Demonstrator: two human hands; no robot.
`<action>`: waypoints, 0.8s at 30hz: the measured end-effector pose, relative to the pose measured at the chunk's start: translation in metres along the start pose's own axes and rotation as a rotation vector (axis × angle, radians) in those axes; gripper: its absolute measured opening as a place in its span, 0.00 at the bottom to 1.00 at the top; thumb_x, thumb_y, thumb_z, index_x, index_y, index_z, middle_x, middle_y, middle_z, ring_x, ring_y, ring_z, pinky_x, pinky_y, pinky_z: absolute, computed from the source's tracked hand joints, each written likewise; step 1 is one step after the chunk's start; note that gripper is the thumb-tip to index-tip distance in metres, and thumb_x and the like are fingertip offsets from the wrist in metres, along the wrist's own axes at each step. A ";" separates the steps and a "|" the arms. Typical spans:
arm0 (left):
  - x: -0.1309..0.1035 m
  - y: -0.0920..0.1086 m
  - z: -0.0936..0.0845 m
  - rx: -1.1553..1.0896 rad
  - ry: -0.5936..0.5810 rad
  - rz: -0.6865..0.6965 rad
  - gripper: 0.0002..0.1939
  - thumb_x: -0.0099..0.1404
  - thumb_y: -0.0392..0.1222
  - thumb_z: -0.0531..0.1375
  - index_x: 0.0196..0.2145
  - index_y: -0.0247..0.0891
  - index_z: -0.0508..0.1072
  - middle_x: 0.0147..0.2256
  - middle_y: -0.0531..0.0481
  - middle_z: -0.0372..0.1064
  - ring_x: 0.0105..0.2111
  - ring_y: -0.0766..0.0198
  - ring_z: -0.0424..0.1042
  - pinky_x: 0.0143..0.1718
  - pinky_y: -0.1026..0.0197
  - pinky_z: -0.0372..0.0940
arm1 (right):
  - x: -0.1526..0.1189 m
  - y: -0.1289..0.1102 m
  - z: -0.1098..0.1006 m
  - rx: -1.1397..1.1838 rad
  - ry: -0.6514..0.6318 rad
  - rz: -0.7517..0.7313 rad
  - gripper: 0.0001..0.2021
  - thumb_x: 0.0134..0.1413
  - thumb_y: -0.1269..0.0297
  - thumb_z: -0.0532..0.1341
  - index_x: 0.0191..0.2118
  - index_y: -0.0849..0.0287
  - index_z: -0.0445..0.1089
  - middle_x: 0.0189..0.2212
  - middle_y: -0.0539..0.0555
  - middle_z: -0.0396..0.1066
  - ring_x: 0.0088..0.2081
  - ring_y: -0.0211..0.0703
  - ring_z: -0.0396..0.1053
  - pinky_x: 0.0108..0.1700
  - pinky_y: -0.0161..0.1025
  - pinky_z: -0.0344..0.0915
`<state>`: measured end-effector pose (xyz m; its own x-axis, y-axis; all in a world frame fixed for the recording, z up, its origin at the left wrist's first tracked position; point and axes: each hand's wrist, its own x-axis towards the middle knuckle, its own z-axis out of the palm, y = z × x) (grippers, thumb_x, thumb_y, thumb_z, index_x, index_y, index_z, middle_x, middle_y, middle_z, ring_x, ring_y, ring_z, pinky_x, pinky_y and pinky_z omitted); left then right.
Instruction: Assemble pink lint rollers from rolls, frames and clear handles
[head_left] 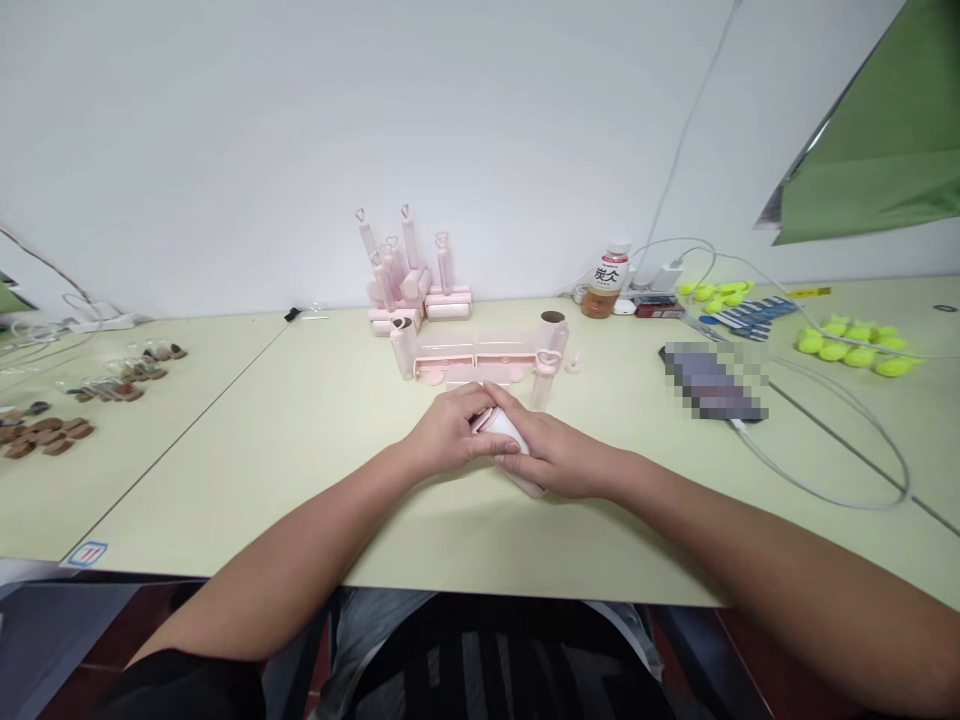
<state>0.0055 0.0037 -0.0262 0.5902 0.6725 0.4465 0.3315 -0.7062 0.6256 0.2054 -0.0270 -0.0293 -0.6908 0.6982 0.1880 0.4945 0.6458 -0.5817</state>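
Both hands are wrapped round a white and pale pink lint roller [504, 424], low over the table in front of me. My left hand [454, 428] grips it from the left, thumb across its top. From the right, my right hand [559, 452] closes over it, its fingers meeting the left ones. Much of the roller is hidden by the hands. Just beyond lies an open pink case [476, 362] with translucent lids. A roll with a brown cardboard core [553, 345] stands at its right, near a pink heart-ended handle [547, 372]; another roll [403, 350] stands at its left.
Several pink lint rollers with upright heart-ended handles [409, 275] are grouped by the wall. To the right are a bottle [606, 282], a phone [709, 382] on a looping white cable and yellow-green pieces [859, 345]. Brown pieces [49, 435] lie far left.
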 end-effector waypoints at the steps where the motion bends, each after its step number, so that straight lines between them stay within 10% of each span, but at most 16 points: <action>1: 0.000 0.001 0.000 0.001 0.001 -0.001 0.25 0.57 0.63 0.64 0.34 0.35 0.75 0.31 0.48 0.68 0.32 0.62 0.66 0.34 0.60 0.61 | 0.000 0.000 0.001 0.006 0.007 -0.012 0.43 0.63 0.59 0.55 0.72 0.61 0.25 0.62 0.70 0.61 0.54 0.61 0.69 0.50 0.53 0.67; 8: 0.001 0.001 -0.008 -0.030 0.049 -0.030 0.22 0.55 0.57 0.68 0.38 0.37 0.75 0.32 0.50 0.69 0.32 0.63 0.67 0.33 0.61 0.61 | 0.000 0.004 0.003 0.060 0.127 0.044 0.44 0.60 0.52 0.58 0.72 0.59 0.32 0.64 0.69 0.57 0.58 0.62 0.65 0.53 0.55 0.64; 16: 0.004 -0.008 -0.026 -0.501 0.262 -0.303 0.22 0.59 0.59 0.63 0.38 0.39 0.65 0.26 0.57 0.62 0.19 0.71 0.62 0.18 0.67 0.57 | 0.001 0.000 -0.002 0.591 0.419 0.139 0.35 0.58 0.49 0.60 0.66 0.55 0.48 0.40 0.56 0.70 0.29 0.41 0.69 0.30 0.42 0.69; 24: 0.002 -0.003 -0.031 -0.371 -0.206 -0.314 0.22 0.54 0.48 0.69 0.43 0.37 0.70 0.39 0.50 0.69 0.37 0.62 0.70 0.33 0.62 0.65 | 0.000 0.003 0.002 0.406 0.386 0.083 0.27 0.62 0.52 0.58 0.62 0.56 0.55 0.28 0.47 0.65 0.23 0.37 0.65 0.26 0.37 0.64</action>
<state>-0.0166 0.0139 -0.0073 0.6491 0.7554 0.0898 0.2546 -0.3270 0.9101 0.2058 -0.0261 -0.0327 -0.3778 0.8531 0.3600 0.2434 0.4666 -0.8503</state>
